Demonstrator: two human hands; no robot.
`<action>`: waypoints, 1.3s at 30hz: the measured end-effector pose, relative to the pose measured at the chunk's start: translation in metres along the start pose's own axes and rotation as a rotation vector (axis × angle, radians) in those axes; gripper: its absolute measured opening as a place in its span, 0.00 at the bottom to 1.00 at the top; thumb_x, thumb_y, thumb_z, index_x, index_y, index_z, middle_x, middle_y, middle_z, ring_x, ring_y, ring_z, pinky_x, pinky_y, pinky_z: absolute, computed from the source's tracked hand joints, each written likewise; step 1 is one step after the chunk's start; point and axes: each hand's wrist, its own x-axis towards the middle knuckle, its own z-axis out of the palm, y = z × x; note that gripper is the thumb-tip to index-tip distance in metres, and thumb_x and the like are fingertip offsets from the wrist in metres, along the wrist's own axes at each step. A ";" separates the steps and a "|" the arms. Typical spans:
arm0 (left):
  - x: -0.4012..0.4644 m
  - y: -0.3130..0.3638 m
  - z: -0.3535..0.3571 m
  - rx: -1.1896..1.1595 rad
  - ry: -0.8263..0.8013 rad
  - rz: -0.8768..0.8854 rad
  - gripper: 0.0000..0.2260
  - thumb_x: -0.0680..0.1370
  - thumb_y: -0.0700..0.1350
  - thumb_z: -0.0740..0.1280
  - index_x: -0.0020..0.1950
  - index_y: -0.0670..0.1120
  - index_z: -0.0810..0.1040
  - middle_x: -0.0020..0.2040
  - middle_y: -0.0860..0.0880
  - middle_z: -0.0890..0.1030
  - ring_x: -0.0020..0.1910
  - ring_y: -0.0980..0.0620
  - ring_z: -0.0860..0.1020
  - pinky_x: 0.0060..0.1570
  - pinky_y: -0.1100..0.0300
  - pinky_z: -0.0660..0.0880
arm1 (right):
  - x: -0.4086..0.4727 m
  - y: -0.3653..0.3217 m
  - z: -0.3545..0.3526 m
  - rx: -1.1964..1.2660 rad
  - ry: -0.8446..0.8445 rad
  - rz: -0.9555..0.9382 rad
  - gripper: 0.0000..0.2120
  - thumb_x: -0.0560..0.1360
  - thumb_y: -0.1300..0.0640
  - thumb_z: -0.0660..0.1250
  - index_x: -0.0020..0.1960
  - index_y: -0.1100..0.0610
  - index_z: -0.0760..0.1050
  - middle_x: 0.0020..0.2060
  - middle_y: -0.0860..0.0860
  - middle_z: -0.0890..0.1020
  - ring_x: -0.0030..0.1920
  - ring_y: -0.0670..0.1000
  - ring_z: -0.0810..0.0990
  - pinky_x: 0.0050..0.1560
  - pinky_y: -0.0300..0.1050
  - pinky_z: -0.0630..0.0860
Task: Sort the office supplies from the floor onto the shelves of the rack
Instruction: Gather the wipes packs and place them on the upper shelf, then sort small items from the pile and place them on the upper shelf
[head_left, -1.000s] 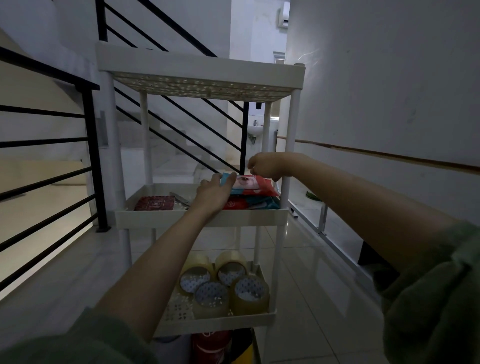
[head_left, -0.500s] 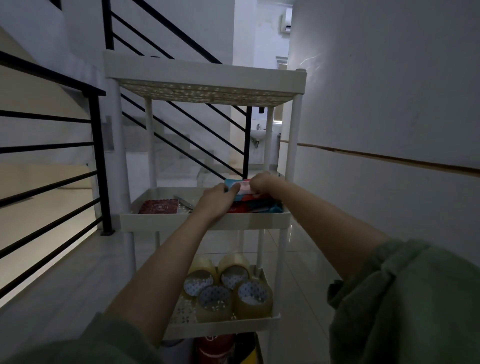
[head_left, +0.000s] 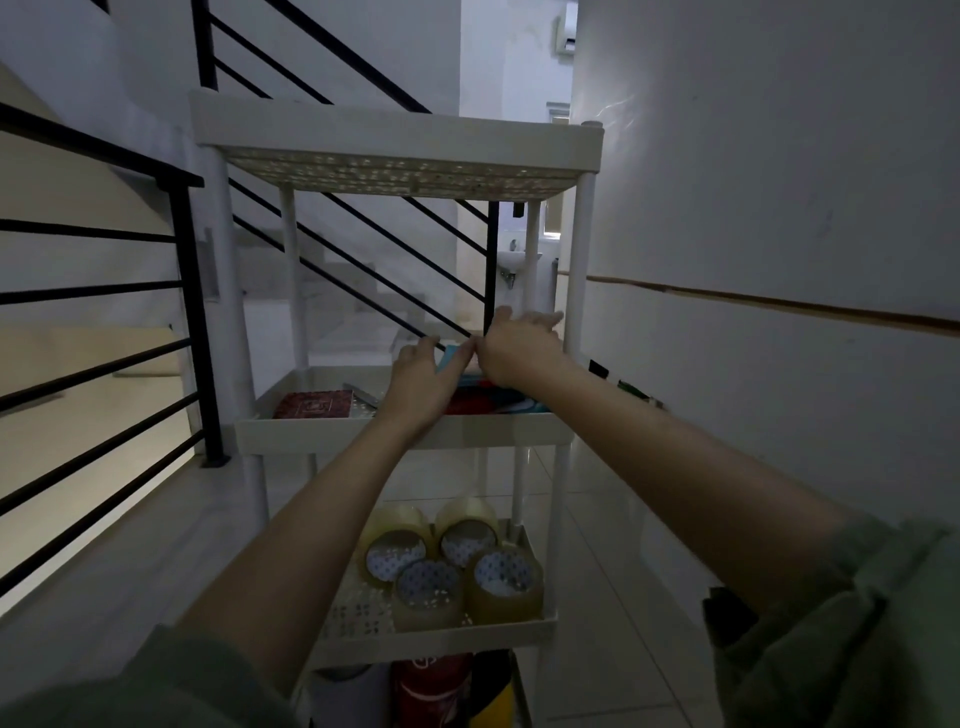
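Red-and-blue packets (head_left: 488, 400) under both hands; left grip (head_left: 423, 382) and right grip (head_left: 519, 345) loose, empty.

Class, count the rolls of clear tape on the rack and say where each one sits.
4, all on the lower shelf: back left, back right, front left, front right. More may be hidden behind them.

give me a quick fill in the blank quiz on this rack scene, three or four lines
1. The clear tape rolls on the lower shelf number ____.
2. The dark red booklet lies on the ____ side of the middle shelf.
3. The left hand and right hand reach over the ____ shelf.
4. The stair railing bars are ____ in colour.

Missing words: four; left; middle; black
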 end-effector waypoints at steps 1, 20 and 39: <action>-0.002 -0.001 0.000 0.009 0.029 0.041 0.25 0.80 0.54 0.58 0.72 0.41 0.63 0.70 0.38 0.66 0.69 0.43 0.65 0.64 0.57 0.63 | -0.007 0.002 -0.002 -0.013 0.044 -0.047 0.30 0.81 0.51 0.54 0.74 0.67 0.49 0.69 0.74 0.56 0.70 0.75 0.54 0.69 0.65 0.57; -0.233 -0.088 0.067 0.147 -0.209 0.331 0.30 0.71 0.54 0.53 0.65 0.35 0.70 0.60 0.35 0.73 0.61 0.42 0.70 0.59 0.58 0.63 | -0.211 0.033 0.139 0.545 -0.031 -0.154 0.16 0.80 0.52 0.55 0.61 0.61 0.71 0.58 0.61 0.77 0.61 0.60 0.73 0.55 0.49 0.71; -0.446 -0.211 0.055 0.386 -0.928 -0.089 0.13 0.79 0.46 0.60 0.62 0.45 0.73 0.58 0.46 0.73 0.58 0.49 0.74 0.57 0.59 0.70 | -0.366 0.058 0.304 0.420 -0.832 -0.279 0.16 0.79 0.53 0.60 0.63 0.60 0.72 0.60 0.57 0.77 0.58 0.54 0.76 0.52 0.41 0.70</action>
